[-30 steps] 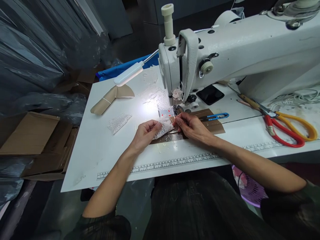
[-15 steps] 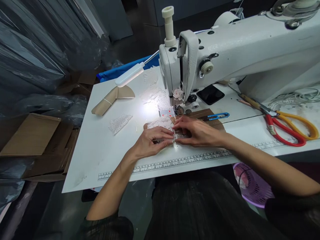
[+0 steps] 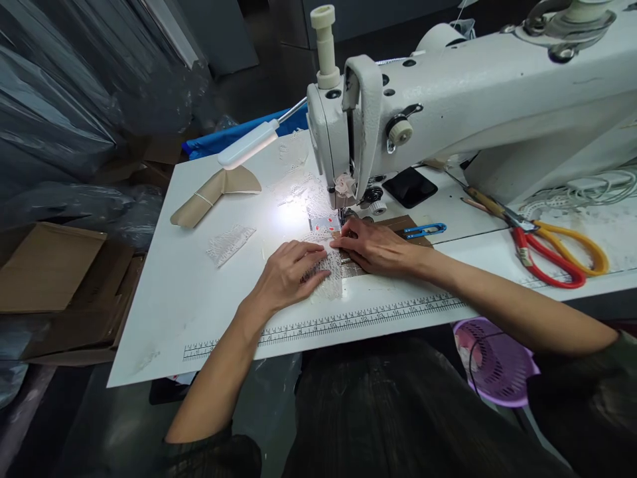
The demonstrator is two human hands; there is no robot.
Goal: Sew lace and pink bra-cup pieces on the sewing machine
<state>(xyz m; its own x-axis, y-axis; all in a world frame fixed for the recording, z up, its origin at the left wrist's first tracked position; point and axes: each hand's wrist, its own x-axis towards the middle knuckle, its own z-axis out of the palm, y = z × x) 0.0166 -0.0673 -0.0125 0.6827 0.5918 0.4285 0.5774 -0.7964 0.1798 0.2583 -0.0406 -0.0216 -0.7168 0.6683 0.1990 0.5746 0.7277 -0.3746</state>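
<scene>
White lace fabric (image 3: pixel 332 284) lies in front of the presser foot of the white sewing machine (image 3: pixel 326 143). My left hand (image 3: pixel 291 273) rests on its left part, thumb and fingers apart. The fingers of my right hand (image 3: pixel 373 244) are pinched together at the lace's upper right edge, close to the needle; the exact grip is partly hidden. Under that hand lies a brown board (image 3: pixel 405 226) with a see-through, gridded strip (image 3: pixel 352 267) by it. Blue thread snips (image 3: pixel 425 230) lie on the board, right of my right hand.
A lamp (image 3: pixel 249 145) lights the white table (image 3: pixel 164 292). A folded brown card piece (image 3: pixel 213 192) and a lace scrap (image 3: pixel 230 245) lie left. Scissors (image 3: pixel 552 252) and a black phone (image 3: pixel 411 187) are on the right. A purple basket (image 3: pixel 497 365) stands below the table edge.
The lace now lies flatter and extends toward the front edge, below my fingers. My hands have moved slightly apart, and my right fingers sit nearer the needle. The view has shifted a little.
</scene>
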